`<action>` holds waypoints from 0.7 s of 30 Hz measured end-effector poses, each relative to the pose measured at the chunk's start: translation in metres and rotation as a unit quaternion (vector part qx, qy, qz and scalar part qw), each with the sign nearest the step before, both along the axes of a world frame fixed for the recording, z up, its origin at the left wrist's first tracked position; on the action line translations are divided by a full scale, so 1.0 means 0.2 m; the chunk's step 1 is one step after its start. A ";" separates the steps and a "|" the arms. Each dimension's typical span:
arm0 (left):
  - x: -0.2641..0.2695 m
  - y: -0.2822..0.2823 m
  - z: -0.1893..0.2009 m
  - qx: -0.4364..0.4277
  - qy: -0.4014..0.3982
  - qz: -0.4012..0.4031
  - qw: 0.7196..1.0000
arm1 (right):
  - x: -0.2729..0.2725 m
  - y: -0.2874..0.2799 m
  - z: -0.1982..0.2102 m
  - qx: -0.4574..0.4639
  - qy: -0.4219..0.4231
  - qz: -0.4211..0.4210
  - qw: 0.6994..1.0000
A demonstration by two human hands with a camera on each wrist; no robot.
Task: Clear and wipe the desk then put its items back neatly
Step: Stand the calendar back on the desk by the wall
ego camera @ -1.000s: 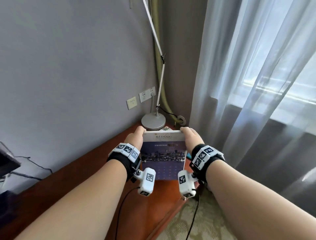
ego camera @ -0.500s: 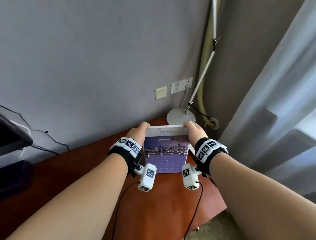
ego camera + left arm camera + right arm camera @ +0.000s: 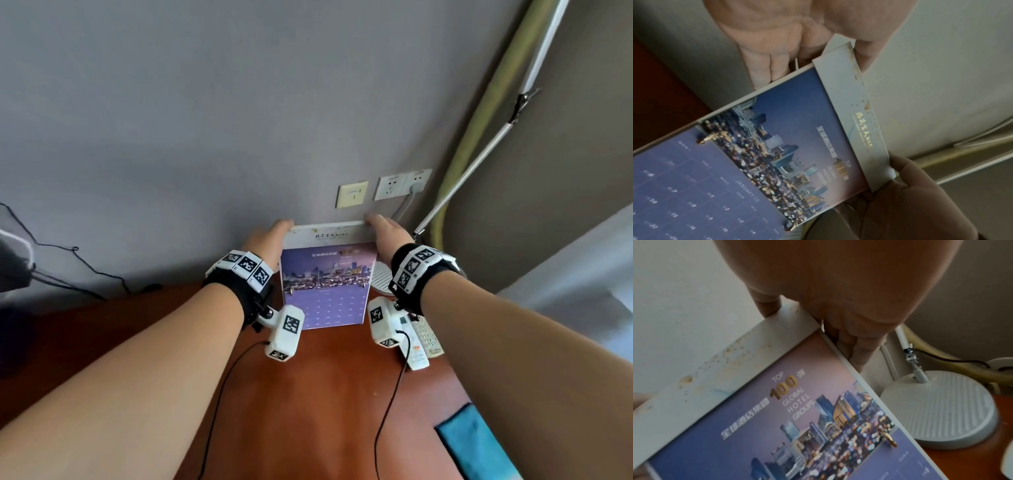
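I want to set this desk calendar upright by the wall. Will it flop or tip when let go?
The desk calendar looks stiff: its white board edge stays straight between the left hand and right hand. Probably light. The ring-hung pages may swing, and a nudge could tip it.

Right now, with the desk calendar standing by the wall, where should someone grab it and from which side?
Grip the desk calendar by its two upper corners, coming in from either side, as the left hand and right hand do. It is a wide, thin, upright board, so a hold on both edges probably stops it twisting or tipping.
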State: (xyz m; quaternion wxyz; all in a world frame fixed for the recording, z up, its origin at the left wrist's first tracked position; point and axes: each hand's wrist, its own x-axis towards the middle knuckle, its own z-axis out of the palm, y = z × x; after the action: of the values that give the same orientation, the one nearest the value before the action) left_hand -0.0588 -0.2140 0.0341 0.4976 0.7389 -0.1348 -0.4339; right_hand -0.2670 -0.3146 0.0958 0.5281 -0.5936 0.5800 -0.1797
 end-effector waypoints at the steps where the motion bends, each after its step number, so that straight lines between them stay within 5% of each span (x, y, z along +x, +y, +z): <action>1: 0.01 -0.01 0.01 0.000 0.003 0.010 1.000 | 0.03 -0.03 0.00 0.006 -0.001 0.005 1.000; 6: 0.06 -0.07 0.02 0.000 0.000 0.074 0.997 | 0.15 -0.20 0.01 -0.018 0.025 0.063 0.998; 21: -0.03 -0.26 0.08 -0.032 0.023 0.096 0.995 | 0.11 -0.39 -0.08 -0.077 -0.010 0.037 0.996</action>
State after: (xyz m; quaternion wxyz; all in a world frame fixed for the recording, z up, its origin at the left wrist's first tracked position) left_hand -0.0648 -0.2650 0.0506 0.5635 0.7221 -0.0655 -0.3959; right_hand -0.2445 -0.3935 0.0802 0.4927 -0.6522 0.5365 -0.2099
